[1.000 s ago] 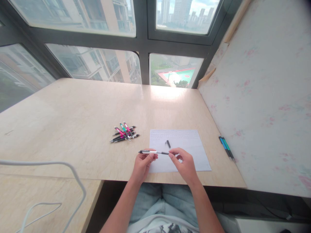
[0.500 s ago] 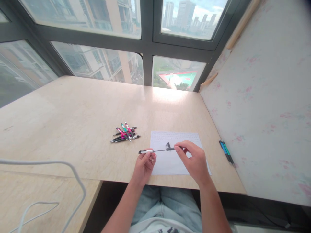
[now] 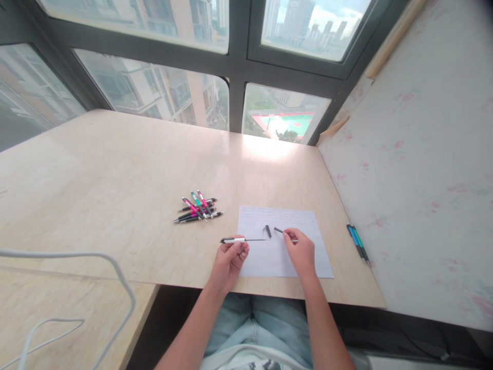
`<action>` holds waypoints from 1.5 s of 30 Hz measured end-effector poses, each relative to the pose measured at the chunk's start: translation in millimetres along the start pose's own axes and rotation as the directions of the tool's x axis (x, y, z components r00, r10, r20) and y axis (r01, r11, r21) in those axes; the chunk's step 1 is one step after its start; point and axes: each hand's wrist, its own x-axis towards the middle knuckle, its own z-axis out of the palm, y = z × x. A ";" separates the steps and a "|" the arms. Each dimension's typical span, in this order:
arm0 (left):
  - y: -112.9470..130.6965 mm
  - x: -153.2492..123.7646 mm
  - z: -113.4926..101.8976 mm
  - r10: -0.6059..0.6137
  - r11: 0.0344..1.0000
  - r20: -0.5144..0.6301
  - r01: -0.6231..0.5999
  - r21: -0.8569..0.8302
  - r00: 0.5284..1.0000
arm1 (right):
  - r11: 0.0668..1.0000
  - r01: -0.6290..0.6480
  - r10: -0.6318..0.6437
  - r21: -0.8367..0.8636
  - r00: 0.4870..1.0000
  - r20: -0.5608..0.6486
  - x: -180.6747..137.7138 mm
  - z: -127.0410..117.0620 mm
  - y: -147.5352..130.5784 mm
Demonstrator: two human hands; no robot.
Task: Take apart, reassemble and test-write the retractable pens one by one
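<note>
Gripping the pen (image 3: 233,240) near its white barrel, the left hand (image 3: 228,262) is closed in a pinch and holds it level just above the near edge of the bench (image 3: 115,205). A thin refill projects bare from the barrel toward the right. A second ago both hands met on this pen, with the right fingers on its dark front end. Half a second ago the right hand was drawing that end outward along the refill.

The front piece (image 3: 278,229) is now clear of the refill and well separated from the barrel. The right hand (image 3: 300,250) is closed on it at the fingertips, low over the sheet of paper (image 3: 269,264). Whether the piece touches the sheet cannot be determined.

Judgement: the pen has come apart into at least two sections, one in each hand, so the dismantling has advanced by one part.

A loose black part (image 3: 267,231) lies on the sheet between the refill tip and the front piece, in the same spot as in the earlier pictures. The sheet bears faint writing along its far edge.

A pile of pens (image 3: 198,209), pink, teal and black, lies to the left of the sheet, apart from both hands and unmoved. Two pens (image 3: 357,241), blue and teal, lie side by side at the right edge of the bench. A white cable (image 3: 77,254) loops over the lower surface at the left. A window (image 3: 231,67) runs behind the bench.
</note>
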 end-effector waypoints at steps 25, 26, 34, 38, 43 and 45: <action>-2.7 -4.0 7.7 -0.007 0.929 0.153 -0.051 0.366 0.988 | 0.909 0.219 -0.322 0.355 0.908 0.266 -34.0 -20.1 -45.2; -2.9 -3.9 7.6 0.001 0.929 0.151 -0.056 0.365 0.988 | 0.909 0.230 -0.330 0.349 0.906 0.263 -33.9 -20.7 -44.2; -4.2 -1.6 5.2 0.048 0.950 0.075 -0.068 0.305 0.996 | 0.902 0.247 -0.351 0.355 0.898 0.264 -35.6 -25.8 -42.0; -2.6 -0.6 6.9 0.061 0.967 0.017 -0.063 0.247 0.998 | 0.917 0.204 -0.302 0.342 0.916 0.264 -31.6 -31.8 -30.9; -1.3 0.2 8.2 0.047 0.978 -0.008 -0.045 0.206 0.999 | 0.989 0.110 -0.121 0.098 0.987 0.110 -12.9 -26.2 -5.8; -1.2 -0.2 8.4 0.030 0.977 0.009 -0.031 0.210 1.000 | 0.992 0.121 -0.119 -0.025 0.990 0.074 -3.9 -17.0 -0.2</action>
